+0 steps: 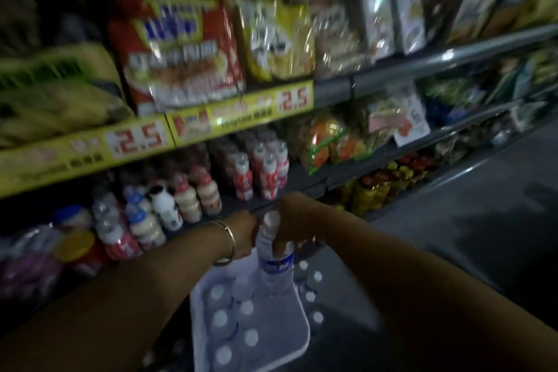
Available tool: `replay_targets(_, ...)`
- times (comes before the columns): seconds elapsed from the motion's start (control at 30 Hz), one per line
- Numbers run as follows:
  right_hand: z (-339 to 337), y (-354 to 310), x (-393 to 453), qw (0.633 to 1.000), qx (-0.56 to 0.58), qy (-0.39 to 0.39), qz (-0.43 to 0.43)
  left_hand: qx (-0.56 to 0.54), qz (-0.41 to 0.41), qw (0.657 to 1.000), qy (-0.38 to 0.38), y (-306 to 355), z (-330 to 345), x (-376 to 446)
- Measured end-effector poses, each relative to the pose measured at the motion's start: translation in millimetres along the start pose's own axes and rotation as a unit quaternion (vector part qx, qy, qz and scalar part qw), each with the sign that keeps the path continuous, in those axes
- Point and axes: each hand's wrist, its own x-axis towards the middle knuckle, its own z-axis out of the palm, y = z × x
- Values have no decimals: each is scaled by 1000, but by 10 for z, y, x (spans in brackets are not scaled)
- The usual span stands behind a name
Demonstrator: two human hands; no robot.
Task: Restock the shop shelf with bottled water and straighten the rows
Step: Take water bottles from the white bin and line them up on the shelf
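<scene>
Both hands meet over the crate (302, 338); right hand (297, 220) fingers grip a water bottle (273, 263), left hand (244, 232) fingers apparently curled.

We see a clear water bottle (273, 254) with a white cap and blue label, just above a white crate (297, 323) of white-capped bottles. Left of the crate stand cream bottles (199, 193) with pink caps; beyond it, red-and-white ones (262, 172). Higher up runs a yellow price strip (187, 130) with red numerals, under a red-and-yellow packet (178, 48). A gold bangle (228, 241) shows left of the water bottle.
</scene>
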Motion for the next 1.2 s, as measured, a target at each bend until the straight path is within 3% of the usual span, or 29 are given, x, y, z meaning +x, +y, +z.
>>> replay_targets(0.17, -1264, -639, -1062, 997, 2, 81, -20, -2, 43, 999, 10, 303, -1354, -601)
replay_targets(0.33, -2367, -1273, -2242, 977, 32, 197, -76, -63, 80, 989, 111, 592, -2678, -1274)
replay_targets(0.67, -3999, -2148, -3608, 882, 140, 410, -186, -178, 139, 922, 314, 929, -4652, -2116)
replay_targets(0.83, -4579, -2455, -3554, 853, 161, 439, -232, -227, 135, 889, 374, 819, -5205, -2047)
replay_targets(1.2, -5582, -2782, -2063, 834, 124, 447, -298, -235, 13, 879, 416, 191, -5808, -972)
